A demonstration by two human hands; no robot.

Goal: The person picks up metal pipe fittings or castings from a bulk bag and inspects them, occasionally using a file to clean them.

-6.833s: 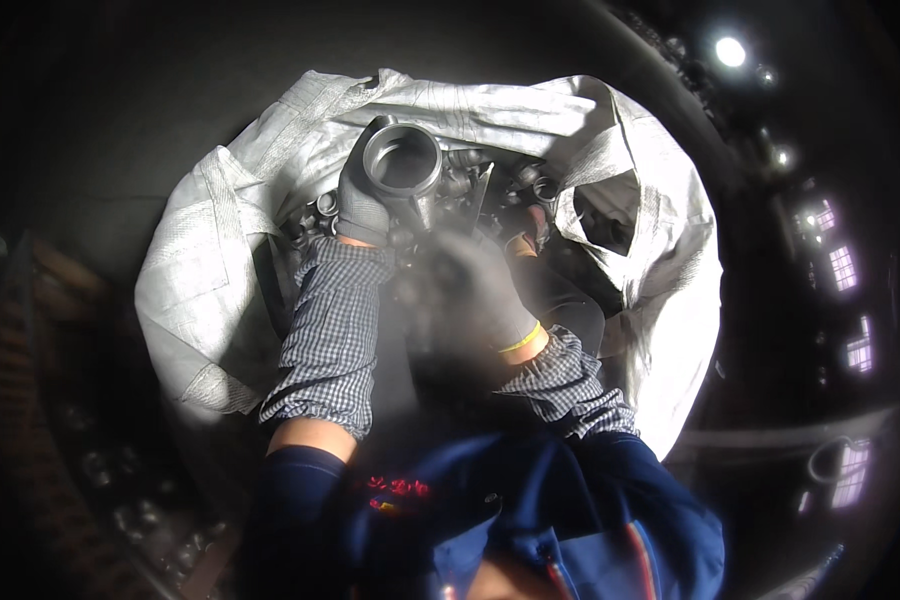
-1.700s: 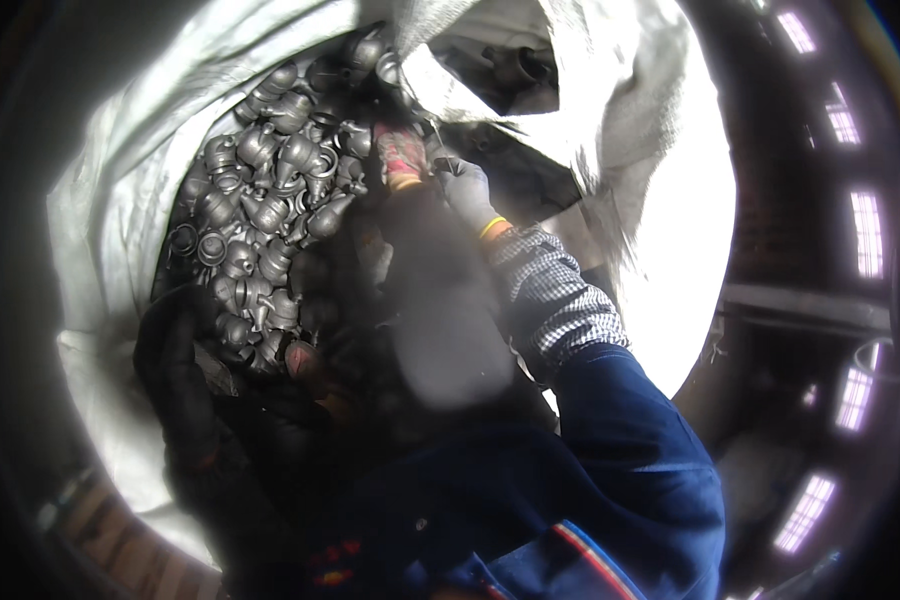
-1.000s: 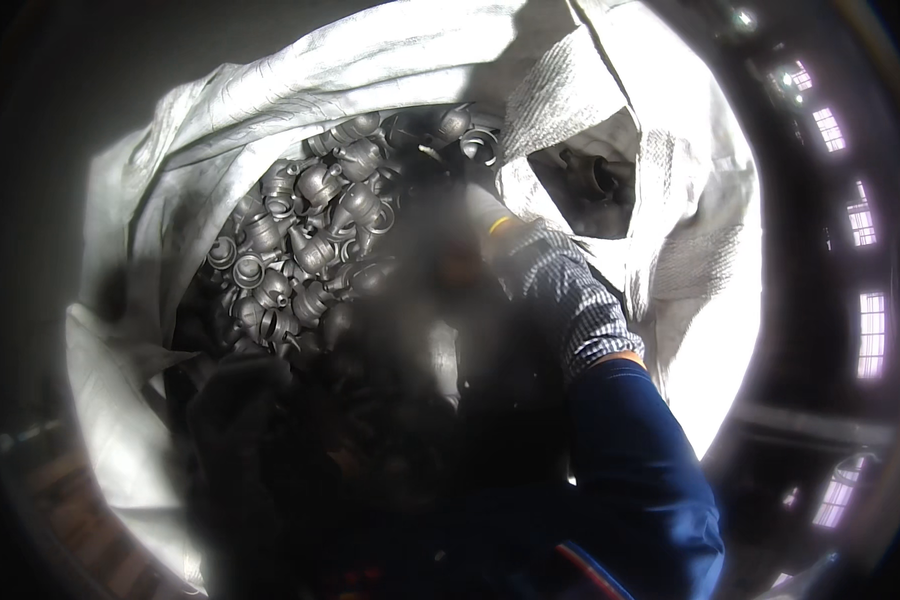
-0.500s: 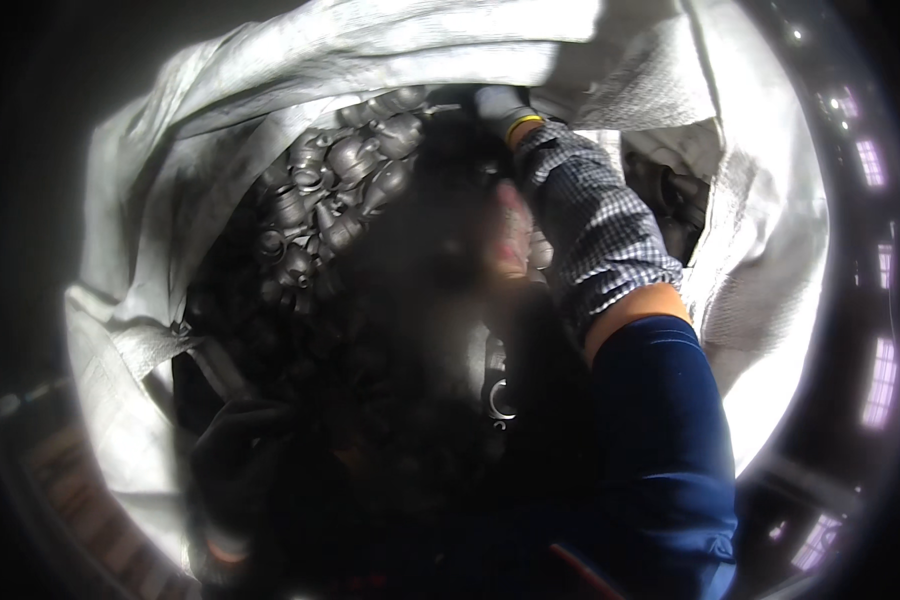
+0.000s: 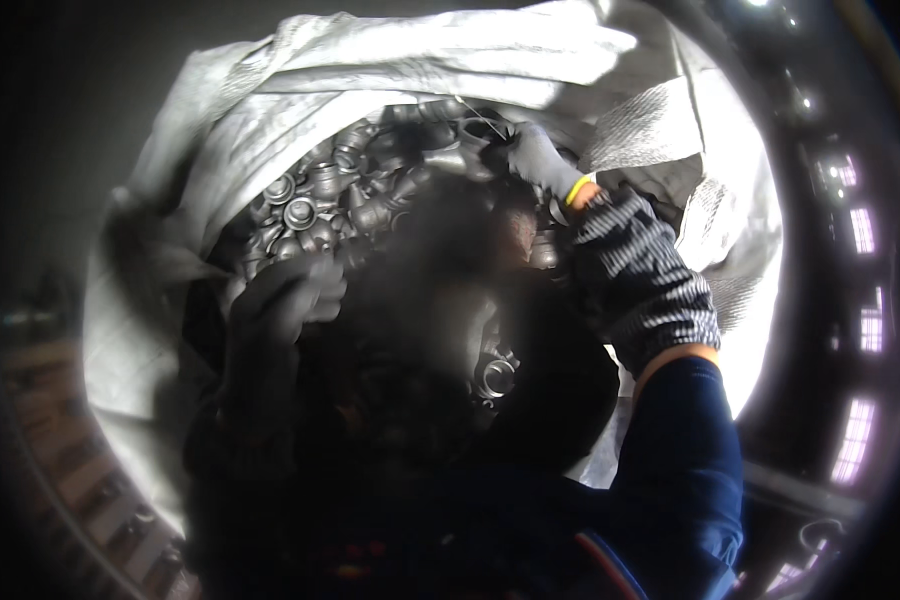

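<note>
My right hand (image 5: 538, 158), in a grey glove with a yellow cuff, reaches to the far right part of a big white woven bag (image 5: 450, 50). Its fingers are closed, and what they hold is lost in dark shadow. A thin pale strand (image 5: 482, 117) runs from beside the fingertips toward the far left. Beneath lie many grey metal pipe-like fittings (image 5: 368, 212). In shadow at the left, my left hand (image 5: 305, 292), also gloved, hovers over the fittings near the bag's left wall. Its fingers look bent but are smeared by motion.
A woven strap (image 5: 645, 130) hangs over the bag's far right side. The bag's folded rim rises all round the fittings. A dark blur covers the middle of the view. Brown stacked shapes (image 5: 90, 485) stand outside at the lower left.
My left hand has come up into view at the left, over the fittings. My right hand has moved a little right and nearer. The view has shifted, and the fittings under the far rim show more.
</note>
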